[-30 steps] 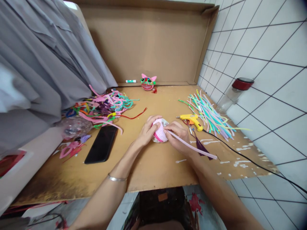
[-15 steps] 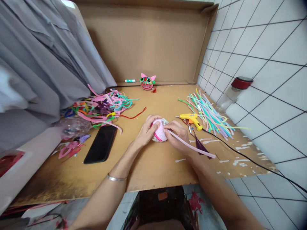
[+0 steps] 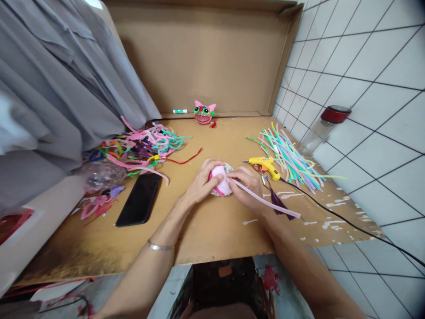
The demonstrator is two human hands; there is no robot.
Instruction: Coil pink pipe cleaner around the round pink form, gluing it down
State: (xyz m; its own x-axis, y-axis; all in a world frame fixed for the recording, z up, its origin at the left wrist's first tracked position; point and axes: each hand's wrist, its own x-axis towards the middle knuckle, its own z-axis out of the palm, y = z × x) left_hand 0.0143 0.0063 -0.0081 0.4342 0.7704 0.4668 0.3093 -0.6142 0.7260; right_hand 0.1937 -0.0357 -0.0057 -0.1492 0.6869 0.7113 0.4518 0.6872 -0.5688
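A small round piece point(image 3: 217, 173), covered in rows of pale pink pipe cleaner with a darker pink edge, is held just above the table at the middle. My left hand point(image 3: 205, 180) is closed around its left side, thumb pressed on the front. My right hand point(image 3: 245, 184) pinches a pale pink pipe cleaner point(image 3: 265, 200) close to the piece. The long free end of the stem trails to the lower right, over a purple tassel point(image 3: 279, 204). Part of the piece's right side shows greyish and shiny. Fingers hide the rest of it.
A yellow glue gun point(image 3: 265, 164) lies right of my hands, its black cord point(image 3: 332, 212) running off right. Pastel pipe cleaners point(image 3: 288, 153) lie beyond it. On the left are a black phone point(image 3: 138, 201) and a tangled pipe-cleaner pile point(image 3: 142, 144). A pink animal-face figure point(image 3: 203, 113) stands at the back.
Both hands stay almost in place on the round piece. My left thumb has shifted slightly, and the free end of the pipe cleaner has moved a little to the right.
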